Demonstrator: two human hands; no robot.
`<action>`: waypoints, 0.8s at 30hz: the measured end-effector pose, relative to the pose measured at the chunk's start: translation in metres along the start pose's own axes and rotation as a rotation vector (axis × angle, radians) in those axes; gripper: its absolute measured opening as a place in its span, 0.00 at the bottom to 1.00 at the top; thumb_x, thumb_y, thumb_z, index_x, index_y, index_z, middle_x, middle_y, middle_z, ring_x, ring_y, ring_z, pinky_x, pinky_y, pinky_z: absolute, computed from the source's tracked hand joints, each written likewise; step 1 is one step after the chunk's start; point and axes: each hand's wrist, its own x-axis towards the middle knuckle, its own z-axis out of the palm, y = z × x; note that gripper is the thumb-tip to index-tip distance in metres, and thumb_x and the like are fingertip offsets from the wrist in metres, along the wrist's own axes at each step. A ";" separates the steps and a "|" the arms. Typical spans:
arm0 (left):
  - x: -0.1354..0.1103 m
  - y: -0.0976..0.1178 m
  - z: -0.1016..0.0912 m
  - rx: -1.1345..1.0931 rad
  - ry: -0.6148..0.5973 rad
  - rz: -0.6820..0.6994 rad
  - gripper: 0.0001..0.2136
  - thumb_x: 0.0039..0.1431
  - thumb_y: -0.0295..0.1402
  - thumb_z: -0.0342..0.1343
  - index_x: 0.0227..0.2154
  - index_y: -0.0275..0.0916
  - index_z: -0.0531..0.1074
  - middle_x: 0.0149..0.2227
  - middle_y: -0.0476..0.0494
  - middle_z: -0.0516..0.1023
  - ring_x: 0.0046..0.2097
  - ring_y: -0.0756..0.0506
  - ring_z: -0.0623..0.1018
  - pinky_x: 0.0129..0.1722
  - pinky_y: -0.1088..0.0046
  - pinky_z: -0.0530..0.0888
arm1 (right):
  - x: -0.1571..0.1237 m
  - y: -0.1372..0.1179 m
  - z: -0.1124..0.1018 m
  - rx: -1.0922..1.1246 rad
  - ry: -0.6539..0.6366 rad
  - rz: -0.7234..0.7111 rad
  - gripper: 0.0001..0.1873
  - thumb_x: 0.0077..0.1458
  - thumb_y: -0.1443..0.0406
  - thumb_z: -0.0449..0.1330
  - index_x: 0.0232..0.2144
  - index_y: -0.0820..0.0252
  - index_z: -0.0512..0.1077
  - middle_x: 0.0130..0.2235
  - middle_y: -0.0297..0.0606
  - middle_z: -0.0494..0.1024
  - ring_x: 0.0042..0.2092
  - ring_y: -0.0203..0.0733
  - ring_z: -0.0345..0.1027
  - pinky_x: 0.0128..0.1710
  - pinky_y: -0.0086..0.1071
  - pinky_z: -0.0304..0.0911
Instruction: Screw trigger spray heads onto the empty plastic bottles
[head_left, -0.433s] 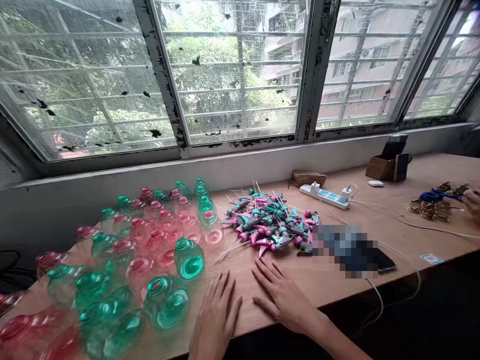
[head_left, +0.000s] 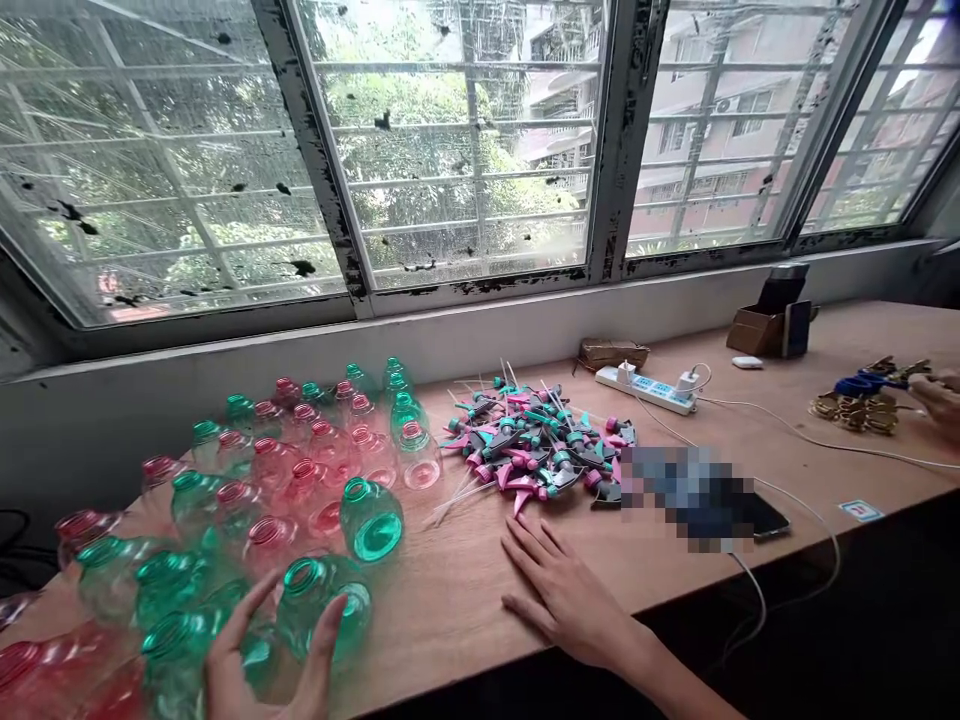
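My left hand is at the near green bottle, thumb and fingers spread apart at its near side; whether they touch it I cannot tell. Flat on the wooden table lies my right hand, fingers stretched out and holding nothing. Just beyond its fingertips is a heap of trigger spray heads in pink, green and grey, with thin white tubes. To the left stand many clear bottles, some green like the upright one, others pink like the one at the row's right end. All show open necks.
A phone with a white cable, partly blurred out, lies right of the heap. Behind are a power strip, a brown package and a cardboard box. At far right another person's hand is by brass-coloured parts.
My left hand has lifted off the table and moved left to the near green bottle, its fingers spreading. My right hand has stayed flat. The view has shifted slightly.
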 end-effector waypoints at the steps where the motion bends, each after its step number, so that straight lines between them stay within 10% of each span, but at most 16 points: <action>1: -0.002 -0.005 0.005 0.009 -0.033 -0.013 0.34 0.56 0.51 0.63 0.61 0.38 0.68 0.56 0.33 0.75 0.60 0.27 0.74 0.62 0.40 0.69 | 0.000 0.000 0.000 0.002 0.004 0.003 0.36 0.68 0.47 0.49 0.71 0.56 0.52 0.74 0.45 0.51 0.74 0.57 0.44 0.72 0.57 0.45; 6: -0.019 -0.017 0.031 0.074 -0.008 0.273 0.36 0.59 0.47 0.63 0.66 0.35 0.61 0.59 0.29 0.69 0.64 0.28 0.68 0.65 0.43 0.66 | -0.001 -0.001 -0.001 -0.002 0.006 0.007 0.35 0.68 0.47 0.49 0.70 0.58 0.55 0.74 0.48 0.52 0.74 0.57 0.44 0.72 0.57 0.44; 12: -0.035 -0.006 0.068 -0.119 -0.072 0.210 0.29 0.60 0.46 0.64 0.61 0.43 0.64 0.53 0.37 0.70 0.57 0.31 0.72 0.59 0.42 0.70 | 0.000 -0.002 -0.002 0.018 0.012 -0.002 0.35 0.68 0.48 0.50 0.70 0.60 0.55 0.74 0.50 0.52 0.73 0.58 0.45 0.71 0.59 0.46; 18: -0.057 -0.006 0.099 -0.526 -0.395 -0.319 0.45 0.52 0.54 0.66 0.67 0.44 0.50 0.66 0.31 0.64 0.67 0.29 0.65 0.65 0.45 0.64 | -0.005 -0.002 -0.002 0.146 0.140 -0.043 0.24 0.67 0.56 0.56 0.62 0.56 0.68 0.68 0.47 0.68 0.69 0.56 0.58 0.68 0.56 0.55; 24: -0.061 -0.020 0.101 -0.670 -0.598 -0.465 0.43 0.39 0.56 0.71 0.57 0.40 0.68 0.60 0.32 0.76 0.63 0.26 0.72 0.63 0.50 0.69 | -0.005 0.015 -0.003 0.234 0.598 0.104 0.13 0.69 0.61 0.53 0.37 0.54 0.76 0.36 0.39 0.83 0.38 0.46 0.78 0.37 0.35 0.75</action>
